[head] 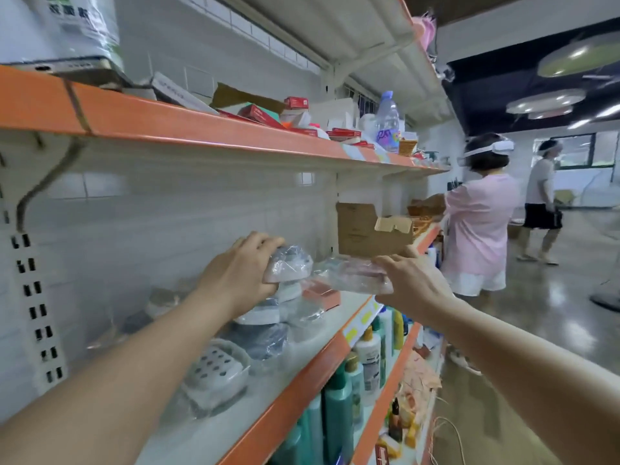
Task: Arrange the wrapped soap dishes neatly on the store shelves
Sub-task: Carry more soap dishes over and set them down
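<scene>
Two hands raised over middle shelf point(292, 374). Left hand point(240, 273), fingers curled over grey wrapped soap dish point(290, 263), topmost of stack of wrapped dishes point(265, 327) directly beneath grip. Right hand point(411, 283), fingers clasping pinkish wrapped soap dish point(355, 275), held just right of grey one, apparently touching it; contact blurred. Unwrapped-looking white perforated dish point(216, 372) below and nearer than left grip. Cardboard box point(365, 231) just behind right grip. Green bottles point(339, 411) on lower shelf, beneath both grips.
</scene>
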Action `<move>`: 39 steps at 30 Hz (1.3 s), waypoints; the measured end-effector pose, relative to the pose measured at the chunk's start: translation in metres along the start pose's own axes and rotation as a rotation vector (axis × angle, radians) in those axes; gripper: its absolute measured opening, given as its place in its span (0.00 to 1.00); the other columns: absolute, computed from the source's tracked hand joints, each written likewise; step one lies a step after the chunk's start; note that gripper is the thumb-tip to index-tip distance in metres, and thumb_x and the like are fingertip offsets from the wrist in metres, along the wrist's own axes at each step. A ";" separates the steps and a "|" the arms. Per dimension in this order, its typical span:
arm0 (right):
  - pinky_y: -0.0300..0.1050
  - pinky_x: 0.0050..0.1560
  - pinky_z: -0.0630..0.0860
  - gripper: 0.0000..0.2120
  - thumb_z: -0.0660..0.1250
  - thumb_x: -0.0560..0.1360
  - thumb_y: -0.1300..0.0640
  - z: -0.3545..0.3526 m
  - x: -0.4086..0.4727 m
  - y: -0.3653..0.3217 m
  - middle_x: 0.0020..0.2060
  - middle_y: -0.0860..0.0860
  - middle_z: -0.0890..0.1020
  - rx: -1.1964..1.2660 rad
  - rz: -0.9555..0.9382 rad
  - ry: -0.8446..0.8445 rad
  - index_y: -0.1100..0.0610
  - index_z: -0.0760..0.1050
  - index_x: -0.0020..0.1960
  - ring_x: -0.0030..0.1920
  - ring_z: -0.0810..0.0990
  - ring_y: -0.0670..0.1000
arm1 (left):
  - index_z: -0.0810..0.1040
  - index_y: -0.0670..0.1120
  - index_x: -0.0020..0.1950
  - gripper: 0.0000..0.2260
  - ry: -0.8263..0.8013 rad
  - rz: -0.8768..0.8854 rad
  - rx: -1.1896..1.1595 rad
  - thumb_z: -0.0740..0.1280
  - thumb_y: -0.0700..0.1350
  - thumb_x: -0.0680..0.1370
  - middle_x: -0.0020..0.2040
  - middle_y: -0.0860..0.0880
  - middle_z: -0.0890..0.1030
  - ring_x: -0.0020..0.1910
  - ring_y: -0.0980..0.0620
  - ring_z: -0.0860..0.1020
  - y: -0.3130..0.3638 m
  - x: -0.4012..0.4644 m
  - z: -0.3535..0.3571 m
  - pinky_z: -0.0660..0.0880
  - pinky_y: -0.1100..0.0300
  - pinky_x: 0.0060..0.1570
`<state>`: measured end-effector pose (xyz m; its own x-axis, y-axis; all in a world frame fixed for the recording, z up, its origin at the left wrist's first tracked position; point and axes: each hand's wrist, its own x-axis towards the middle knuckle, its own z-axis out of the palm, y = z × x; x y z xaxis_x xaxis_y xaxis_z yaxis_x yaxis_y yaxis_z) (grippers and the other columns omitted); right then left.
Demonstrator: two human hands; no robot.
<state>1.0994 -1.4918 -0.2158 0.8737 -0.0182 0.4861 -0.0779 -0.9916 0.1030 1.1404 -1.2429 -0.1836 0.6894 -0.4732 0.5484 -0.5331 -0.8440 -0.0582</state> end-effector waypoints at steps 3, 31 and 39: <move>0.44 0.57 0.67 0.27 0.67 0.73 0.46 0.040 0.052 0.018 0.62 0.48 0.76 -0.003 -0.005 -0.009 0.51 0.65 0.69 0.63 0.66 0.52 | 0.57 0.54 0.74 0.30 -0.038 -0.026 0.054 0.66 0.51 0.75 0.69 0.55 0.62 0.68 0.53 0.63 0.000 0.043 0.038 0.68 0.58 0.56; 0.42 0.58 0.68 0.20 0.61 0.78 0.52 0.010 0.165 -0.109 0.64 0.51 0.74 0.333 -0.802 -0.237 0.50 0.67 0.69 0.62 0.73 0.54 | 0.55 0.51 0.76 0.28 -0.075 -0.485 0.381 0.58 0.58 0.79 0.74 0.49 0.59 0.73 0.48 0.58 -0.045 0.037 -0.001 0.55 0.56 0.70; 0.36 0.53 0.65 0.20 0.63 0.77 0.50 -0.154 -0.047 -0.258 0.62 0.48 0.75 0.601 -1.196 -0.063 0.49 0.68 0.68 0.61 0.73 0.49 | 0.60 0.51 0.74 0.24 0.005 -0.678 0.623 0.59 0.53 0.79 0.72 0.50 0.65 0.70 0.49 0.63 -0.020 -0.230 -0.194 0.57 0.58 0.67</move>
<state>1.0040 -1.2157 -0.1317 0.2782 0.9044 0.3236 0.9521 -0.3041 0.0313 0.8969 -1.0683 -0.1470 0.7546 0.1728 0.6330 0.3464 -0.9242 -0.1607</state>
